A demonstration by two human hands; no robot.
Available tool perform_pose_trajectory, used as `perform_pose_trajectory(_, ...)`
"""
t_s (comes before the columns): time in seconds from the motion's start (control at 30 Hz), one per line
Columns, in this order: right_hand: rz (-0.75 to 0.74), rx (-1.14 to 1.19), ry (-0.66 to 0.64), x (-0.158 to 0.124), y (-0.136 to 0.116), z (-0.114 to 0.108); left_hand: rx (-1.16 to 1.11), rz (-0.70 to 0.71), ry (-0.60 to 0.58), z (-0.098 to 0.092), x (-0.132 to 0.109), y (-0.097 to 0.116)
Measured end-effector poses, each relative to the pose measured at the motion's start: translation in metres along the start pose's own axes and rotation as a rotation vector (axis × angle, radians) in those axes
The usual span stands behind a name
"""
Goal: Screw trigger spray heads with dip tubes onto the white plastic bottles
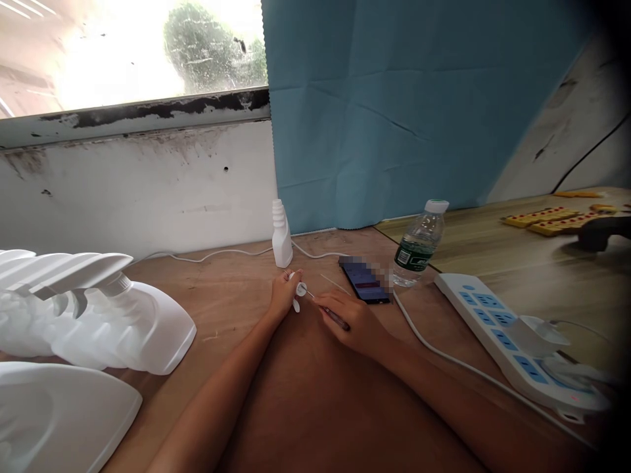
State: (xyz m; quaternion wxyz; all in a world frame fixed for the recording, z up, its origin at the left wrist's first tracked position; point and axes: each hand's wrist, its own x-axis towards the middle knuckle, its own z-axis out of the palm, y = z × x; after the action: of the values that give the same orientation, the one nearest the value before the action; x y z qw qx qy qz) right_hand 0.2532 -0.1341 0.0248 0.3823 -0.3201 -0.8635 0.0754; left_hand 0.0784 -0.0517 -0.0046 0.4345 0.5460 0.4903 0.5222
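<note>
1. Stretching a left forearm point(231, 371) and a right forearm point(438, 387) nearest the camera across the brown table point(217, 302), reaching from in front of the phone point(365, 286).
2. Holding a small white plastic piece point(300, 290) in the left hand point(286, 292), left of the phone, pinching it narrowly between thumb and fingers and facing its round hollow end toward the right hand point(352, 318).
3. Gripping a thin tool point(338, 319) in that right hand, just in front of the phone, curling the fingers closely round the dark handle and aiming the slender shaft at the hollow end; not managing to tell whether touching the inside.
4. Seeing a thin pale stick point(336, 283) lying just left of the phone.
5. Noticing a white bottle point(282, 243) standing upright behind and left of the phone, near the wall point(172, 190).
6. Viewing white spray bottles point(162, 322) crowding well left of the phone.
7. Finding a water bottle point(414, 253) standing just right of the phone, wearing a white cap.
8. Spotting a power strip point(497, 328) lying farther right of the phone, bearing white plugs point(539, 334).
9. Observing a blue cloth point(394, 112) hanging behind the phone.
</note>
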Motion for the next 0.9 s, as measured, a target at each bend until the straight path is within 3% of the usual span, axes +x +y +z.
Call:
perform_pose_trajectory(0.13, -0.17, -0.16, -0.085, 0.001, 0.002, -0.003, 0.09, 0.066, 0.016, 0.002, -0.001, 0.0)
perform_pose_trajectory(0.23, -0.194, -0.133, -0.085, 0.001, 0.002, -0.006, 0.146, 0.102, -0.004, 0.002, -0.001, -0.001)
perform_pose_trajectory(0.6, 0.126, 0.462, -0.121, 0.003, 0.008, -0.02, 0.11, 0.057, -0.345, -0.005, -0.009, 0.014)
perform_pose_trajectory(0.9, -0.089, 0.327, -0.021, -0.003, -0.002, 0.003, -0.062, -0.061, -0.288, -0.009, -0.005, 0.012)
